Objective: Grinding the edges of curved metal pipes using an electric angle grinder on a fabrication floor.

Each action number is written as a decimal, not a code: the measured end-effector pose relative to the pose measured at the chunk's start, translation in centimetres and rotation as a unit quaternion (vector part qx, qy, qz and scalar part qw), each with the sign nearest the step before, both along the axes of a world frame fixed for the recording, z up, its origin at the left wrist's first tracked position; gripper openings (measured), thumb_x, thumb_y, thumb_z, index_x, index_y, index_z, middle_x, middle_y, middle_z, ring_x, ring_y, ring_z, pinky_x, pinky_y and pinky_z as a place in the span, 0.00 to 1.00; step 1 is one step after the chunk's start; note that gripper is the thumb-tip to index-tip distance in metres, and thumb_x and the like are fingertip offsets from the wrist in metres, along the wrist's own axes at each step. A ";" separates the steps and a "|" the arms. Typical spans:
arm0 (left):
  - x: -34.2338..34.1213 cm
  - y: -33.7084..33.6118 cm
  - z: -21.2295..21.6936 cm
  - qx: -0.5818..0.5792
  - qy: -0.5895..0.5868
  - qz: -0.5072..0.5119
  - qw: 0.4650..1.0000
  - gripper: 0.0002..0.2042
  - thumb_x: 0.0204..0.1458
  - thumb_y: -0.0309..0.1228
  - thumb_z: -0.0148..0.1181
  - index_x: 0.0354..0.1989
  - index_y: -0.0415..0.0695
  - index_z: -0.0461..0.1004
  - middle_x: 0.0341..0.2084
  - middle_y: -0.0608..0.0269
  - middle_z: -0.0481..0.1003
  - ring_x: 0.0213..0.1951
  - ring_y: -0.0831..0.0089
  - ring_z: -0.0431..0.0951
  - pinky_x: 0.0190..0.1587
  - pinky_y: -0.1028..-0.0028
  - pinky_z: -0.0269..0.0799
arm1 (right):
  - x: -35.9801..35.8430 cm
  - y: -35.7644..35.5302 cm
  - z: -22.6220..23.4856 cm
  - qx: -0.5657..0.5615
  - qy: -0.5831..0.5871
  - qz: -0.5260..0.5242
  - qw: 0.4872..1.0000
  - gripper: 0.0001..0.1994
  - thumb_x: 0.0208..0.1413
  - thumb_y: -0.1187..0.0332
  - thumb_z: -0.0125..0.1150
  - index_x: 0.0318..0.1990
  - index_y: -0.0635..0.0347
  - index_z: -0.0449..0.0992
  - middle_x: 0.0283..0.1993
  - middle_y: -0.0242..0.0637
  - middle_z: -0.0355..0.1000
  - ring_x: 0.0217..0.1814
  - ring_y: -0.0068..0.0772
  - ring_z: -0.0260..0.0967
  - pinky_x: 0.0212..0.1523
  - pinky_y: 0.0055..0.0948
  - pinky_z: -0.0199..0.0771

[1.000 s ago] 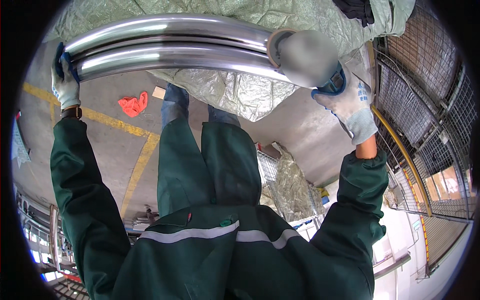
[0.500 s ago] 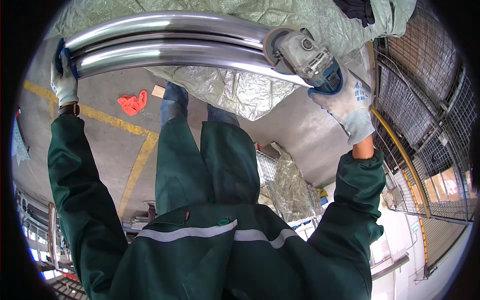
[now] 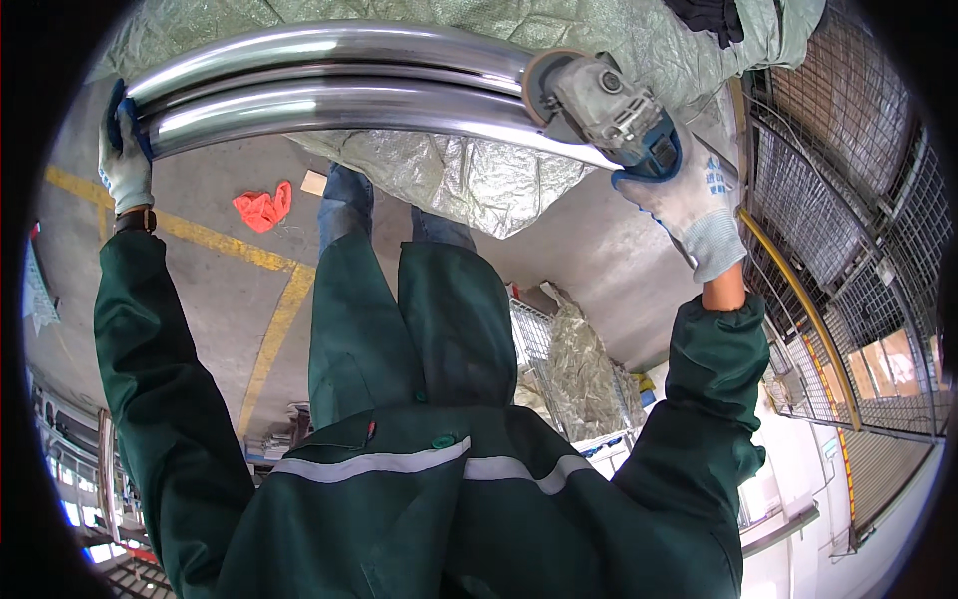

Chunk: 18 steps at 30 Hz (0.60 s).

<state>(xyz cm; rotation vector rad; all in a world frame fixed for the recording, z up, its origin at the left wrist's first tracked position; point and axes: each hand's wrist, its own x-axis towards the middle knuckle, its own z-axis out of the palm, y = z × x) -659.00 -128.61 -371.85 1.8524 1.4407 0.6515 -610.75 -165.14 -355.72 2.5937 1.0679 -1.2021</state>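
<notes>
Shiny metal tubes (image 3: 329,103) lie side by side across the far part of the view, their lengths bent by the lens. At their left end, my left hand (image 3: 126,165), in a white glove with blue-coated fingers, is closed round the edge. My right hand (image 3: 694,205), gloved alike, grips the body of a grey and blue angle grinder (image 3: 611,108). The grinder's round disc (image 3: 544,84) is over the tubes' right part; whether it touches the metal cannot be made out. My palm and the tool hide part of the tubes' right end.
Crinkled silvery-green sheeting (image 3: 479,185) drapes beneath the tubes and hangs toward my legs. A red-orange cloth (image 3: 262,207) lies on the grey floor near a yellow painted line (image 3: 225,245). Wire mesh cages (image 3: 848,230) stand close on the right. Dark fabric (image 3: 709,18) lies at the far right.
The grinder and my right hand have shifted very slightly left and away from me. My left hand keeps its hold on the tubes' left end.
</notes>
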 end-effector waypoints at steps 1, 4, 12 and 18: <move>0.0 0.0 0.1 -0.004 0.001 0.004 1.000 0.17 0.68 0.37 0.52 0.62 0.48 0.73 0.59 0.64 0.75 0.57 0.72 0.75 0.62 0.75 0.68 | 0.2 -0.5 -0.8 0.019 0.004 0.012 1.000 0.40 0.36 0.57 0.74 0.62 0.58 0.69 0.51 0.44 0.78 0.46 0.43 0.78 0.49 0.33 0.78; 0.2 -0.1 0.2 -0.012 0.002 0.013 1.000 0.17 0.68 0.37 0.52 0.62 0.48 0.73 0.59 0.64 0.75 0.57 0.72 0.75 0.62 0.76 0.68 | 0.6 -1.2 -1.5 0.056 0.013 0.035 0.998 0.40 0.36 0.56 0.75 0.62 0.58 0.69 0.51 0.45 0.78 0.46 0.43 0.78 0.49 0.32 0.77; 1.1 0.0 1.2 -0.026 0.012 0.018 0.999 0.17 0.68 0.37 0.52 0.62 0.48 0.73 0.59 0.64 0.75 0.57 0.72 0.75 0.62 0.76 0.68 | 0.1 0.1 0.8 -0.025 0.004 -0.012 1.000 0.41 0.36 0.55 0.74 0.62 0.58 0.69 0.51 0.46 0.78 0.46 0.42 0.78 0.47 0.32 0.78; 0.5 0.5 0.5 -0.013 0.022 0.009 1.000 0.18 0.68 0.38 0.51 0.63 0.49 0.73 0.59 0.65 0.75 0.56 0.73 0.75 0.61 0.76 0.68 | -0.3 1.0 0.0 -0.001 -0.008 0.038 0.999 0.40 0.36 0.55 0.74 0.62 0.58 0.69 0.50 0.46 0.78 0.45 0.42 0.79 0.45 0.32 0.79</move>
